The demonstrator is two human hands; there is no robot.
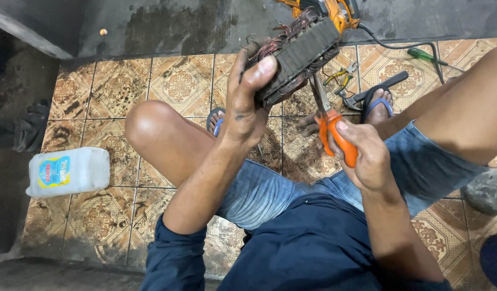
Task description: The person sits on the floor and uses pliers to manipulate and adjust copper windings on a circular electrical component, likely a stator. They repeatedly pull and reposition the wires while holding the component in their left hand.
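Copper-wound motor core held up in the left hand, orange-handled pliers working at its edge.

The left hand [247,102] is closed around the motor core [298,54], gripping it raised above the knees, thumb pressed on the upper face. The right hand [364,156] is closed on the handles of the pliers [329,121], whose tips meet the core's lower edge. Copper windings remain packed in the core at both ends; none appear stripped out, so most of the work looks outstanding. A white plastic jug [67,171] lies on the tiled floor [178,81], well apart. More hand tools [345,81] lie near the sandalled feet.
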